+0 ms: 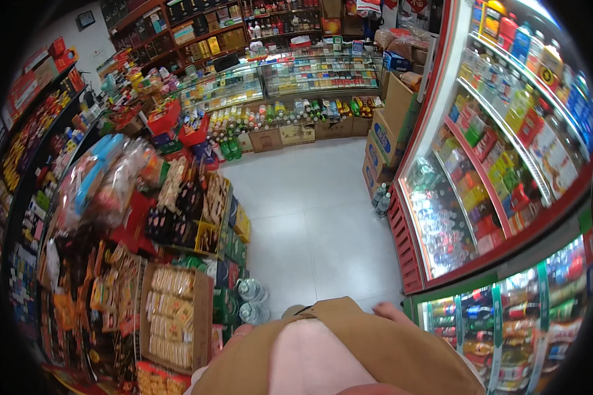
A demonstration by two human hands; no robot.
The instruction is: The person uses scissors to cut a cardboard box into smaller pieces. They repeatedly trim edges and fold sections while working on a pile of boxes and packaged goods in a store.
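My right hand [389, 312] shows beside the tan garment at the bottom, over the tiled floor and left of the green-framed drinks cooler [411, 302]. Its fingers are blurred, and nothing can be made out in them. Only a small part of my left hand [241, 332] appears past the garment's left edge, near large clear plastic bottles [252, 290]; its fingers are mostly hidden. A cardboard box of packaged snacks [202, 316] lies further left.
A red-framed drinks fridge [474, 269] stands at the right, with stacked cartons [381, 143] beyond it. A glass display counter [321, 93] crosses the back, bottles along its foot. Snack racks and crates [222, 217] line the left. Two bottles [381, 203] stand by the fridge.
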